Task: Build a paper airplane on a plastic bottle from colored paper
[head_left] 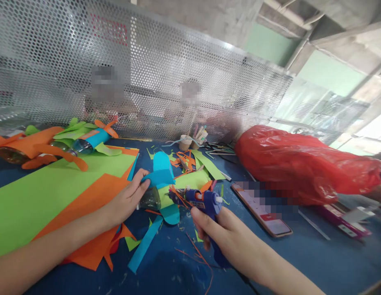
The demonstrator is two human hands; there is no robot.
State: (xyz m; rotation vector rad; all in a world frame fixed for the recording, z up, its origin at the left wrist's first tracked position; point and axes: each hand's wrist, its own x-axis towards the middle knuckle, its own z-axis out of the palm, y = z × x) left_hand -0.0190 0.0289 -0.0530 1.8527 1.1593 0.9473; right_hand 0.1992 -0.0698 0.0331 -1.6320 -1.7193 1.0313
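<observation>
The person's right hand (pixel 225 227) is wrapped around the handle of a blue glue gun (pixel 198 200), its nozzle directed at a green-wrapped bottle (pixel 152 198) lying on the blue table (pixel 303 266). The left hand (pixel 129 200) pinches a blue paper strip (pixel 161 178) against the bottle. To the right, a phone (pixel 278 225) lies before a red plastic bag (pixel 300 168); behind everything stands a perforated screen (pixel 165 57).

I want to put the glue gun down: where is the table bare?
The widest bare patch of table lies between the phone, purple box and right forearm. A smaller, flecked one lies right of the blue strip. Crowded: left, green sheet and orange paper; around the bottle, paper scraps.
</observation>
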